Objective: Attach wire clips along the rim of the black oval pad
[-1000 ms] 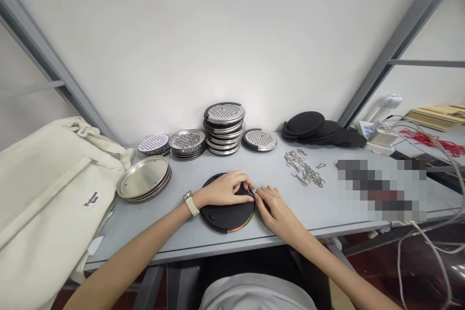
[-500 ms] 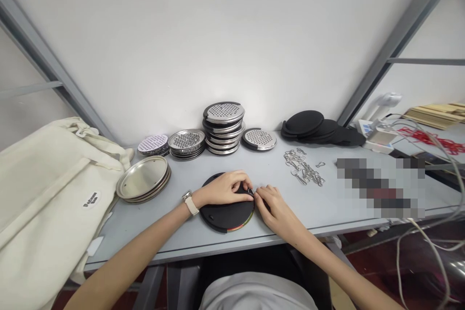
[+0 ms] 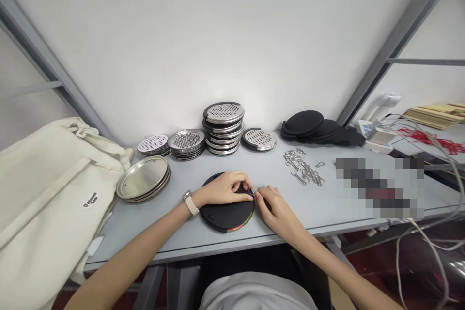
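Observation:
A round black disc (image 3: 221, 217) lies flat near the table's front edge, with a thin red, yellow and green strip along its lower right rim. My left hand (image 3: 228, 190) rests over it, thumb and forefinger pinched around a small metal clip (image 3: 250, 192) at the right rim. Just right of the disc is my right hand (image 3: 274, 208), its fingers curled and their tips close together beside the clip. What those right fingertips hold is too small to make out. More metal clips (image 3: 307, 173) lie in a loose pile to the right.
Stacked round metal graters (image 3: 224, 112) stand along the wall, with another grater (image 3: 259, 138) beside them. Metal plates (image 3: 145, 177) are piled at left, next to a cream bag (image 3: 61, 179). Black discs (image 3: 304, 123) lie at back right. A blurred patch covers the table's right side.
My right fingertips have shifted very slightly right, and a bit more metal shows between the two hands. The left hand and the disc stay where they were.

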`<action>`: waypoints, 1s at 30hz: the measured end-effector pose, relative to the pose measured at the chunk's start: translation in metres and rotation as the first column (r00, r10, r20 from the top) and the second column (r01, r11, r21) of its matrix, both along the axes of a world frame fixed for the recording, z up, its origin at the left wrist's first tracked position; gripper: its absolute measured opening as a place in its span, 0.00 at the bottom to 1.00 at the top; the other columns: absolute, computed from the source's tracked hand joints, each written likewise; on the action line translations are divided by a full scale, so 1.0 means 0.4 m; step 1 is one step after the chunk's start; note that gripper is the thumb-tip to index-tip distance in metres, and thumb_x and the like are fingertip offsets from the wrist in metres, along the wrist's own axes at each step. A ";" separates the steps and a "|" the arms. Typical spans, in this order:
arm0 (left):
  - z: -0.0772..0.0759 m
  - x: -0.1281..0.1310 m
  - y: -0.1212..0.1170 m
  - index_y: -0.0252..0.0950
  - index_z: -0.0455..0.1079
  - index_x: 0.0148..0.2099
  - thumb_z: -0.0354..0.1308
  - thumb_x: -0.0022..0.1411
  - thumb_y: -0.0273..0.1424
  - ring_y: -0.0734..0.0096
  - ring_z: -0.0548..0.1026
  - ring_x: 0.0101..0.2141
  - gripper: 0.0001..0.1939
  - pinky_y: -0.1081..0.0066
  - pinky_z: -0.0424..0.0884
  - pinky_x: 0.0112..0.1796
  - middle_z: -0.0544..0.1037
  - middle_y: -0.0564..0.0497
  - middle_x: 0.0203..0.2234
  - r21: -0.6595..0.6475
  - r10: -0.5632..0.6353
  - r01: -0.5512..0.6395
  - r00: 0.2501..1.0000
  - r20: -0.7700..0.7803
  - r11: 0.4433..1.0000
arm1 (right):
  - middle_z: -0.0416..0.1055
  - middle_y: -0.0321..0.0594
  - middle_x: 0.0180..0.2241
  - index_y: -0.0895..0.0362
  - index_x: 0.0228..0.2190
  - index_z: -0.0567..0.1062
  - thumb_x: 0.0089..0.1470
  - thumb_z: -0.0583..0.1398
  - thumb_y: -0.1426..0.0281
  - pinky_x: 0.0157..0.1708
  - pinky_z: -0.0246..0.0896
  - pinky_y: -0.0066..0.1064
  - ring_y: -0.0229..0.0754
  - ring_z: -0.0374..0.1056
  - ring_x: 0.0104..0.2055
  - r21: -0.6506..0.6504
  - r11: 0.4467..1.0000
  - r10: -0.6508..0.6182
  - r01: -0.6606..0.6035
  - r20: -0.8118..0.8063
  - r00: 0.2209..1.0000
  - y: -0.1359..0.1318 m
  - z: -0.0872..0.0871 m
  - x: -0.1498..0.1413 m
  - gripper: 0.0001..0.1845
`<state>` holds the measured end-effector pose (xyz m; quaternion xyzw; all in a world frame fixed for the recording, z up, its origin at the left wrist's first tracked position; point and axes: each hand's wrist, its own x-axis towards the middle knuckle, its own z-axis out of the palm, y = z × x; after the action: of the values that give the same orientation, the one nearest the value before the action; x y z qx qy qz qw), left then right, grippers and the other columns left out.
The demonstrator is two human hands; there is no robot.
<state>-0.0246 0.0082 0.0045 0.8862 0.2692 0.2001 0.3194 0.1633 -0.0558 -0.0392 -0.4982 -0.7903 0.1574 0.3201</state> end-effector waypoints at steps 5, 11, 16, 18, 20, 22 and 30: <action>0.002 -0.001 0.000 0.33 0.69 0.40 0.61 0.59 0.36 0.79 0.61 0.26 0.12 0.77 0.60 0.29 0.67 0.55 0.29 0.002 -0.024 0.024 1.000 0.002 1.000 | 0.62 0.36 0.24 0.54 0.23 0.57 0.64 0.46 0.72 0.36 0.54 0.35 0.42 0.59 0.30 0.022 1.000 -0.018 0.018 -0.012 1.000 0.003 -0.003 0.005 0.16; -0.001 -0.001 -0.001 0.33 0.67 0.39 0.61 0.58 0.35 0.80 0.60 0.24 0.11 0.77 0.59 0.29 0.65 0.57 0.26 0.047 -0.024 0.024 1.000 0.006 0.999 | 0.62 0.37 0.25 0.54 0.24 0.58 0.64 0.45 0.72 0.36 0.54 0.35 0.43 0.59 0.31 0.031 0.999 0.017 -0.019 0.064 0.998 0.005 -0.003 0.005 0.15; 0.001 0.000 -0.003 0.34 0.67 0.39 0.61 0.58 0.33 0.80 0.60 0.24 0.09 0.76 0.60 0.30 0.66 0.57 0.27 0.076 -0.021 0.022 1.000 -0.010 0.997 | 0.63 0.37 0.25 0.55 0.25 0.60 0.65 0.45 0.72 0.38 0.53 0.36 0.43 0.59 0.32 0.037 0.999 0.028 -0.033 0.115 0.993 0.005 -0.001 0.003 0.15; 0.003 0.001 -0.004 0.34 0.67 0.39 0.61 0.57 0.32 0.80 0.61 0.24 0.10 0.76 0.60 0.30 0.66 0.57 0.28 0.083 -0.020 0.021 1.000 -0.011 0.996 | 0.64 0.37 0.25 0.55 0.25 0.60 0.65 0.45 0.72 0.38 0.54 0.35 0.43 0.60 0.32 0.038 0.999 0.025 -0.029 0.119 0.993 0.005 -0.001 0.002 0.15; 0.005 0.001 -0.005 0.34 0.67 0.39 0.61 0.56 0.31 0.80 0.61 0.24 0.10 0.76 0.60 0.31 0.66 0.57 0.28 0.086 -0.018 0.019 1.000 -0.011 0.996 | 0.64 0.37 0.25 0.55 0.25 0.60 0.65 0.45 0.72 0.38 0.54 0.35 0.43 0.60 0.32 0.038 0.999 0.024 -0.029 0.123 0.992 0.006 -0.002 0.002 0.15; 0.004 0.001 -0.005 0.34 0.67 0.39 0.61 0.57 0.31 0.79 0.61 0.24 0.09 0.76 0.60 0.31 0.66 0.57 0.28 0.082 -0.017 0.018 1.000 -0.008 0.996 | 0.64 0.37 0.25 0.55 0.25 0.60 0.65 0.45 0.72 0.37 0.54 0.35 0.43 0.60 0.31 0.036 0.999 0.026 -0.030 0.122 0.992 0.006 -0.002 0.002 0.16; -0.002 -0.004 0.001 0.34 0.70 0.40 0.61 0.58 0.33 0.80 0.60 0.24 0.09 0.77 0.59 0.28 0.64 0.57 0.27 0.029 -0.028 0.028 0.999 0.019 0.999 | 0.66 0.39 0.26 0.55 0.25 0.62 0.65 0.45 0.73 0.38 0.54 0.35 0.43 0.60 0.32 0.036 0.999 0.023 -0.027 0.108 0.994 0.003 -0.001 0.003 0.15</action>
<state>-0.0261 0.0086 0.0037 0.8924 0.2508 0.2083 0.3119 0.1644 -0.0546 -0.0397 -0.4899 -0.8153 0.1195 0.2844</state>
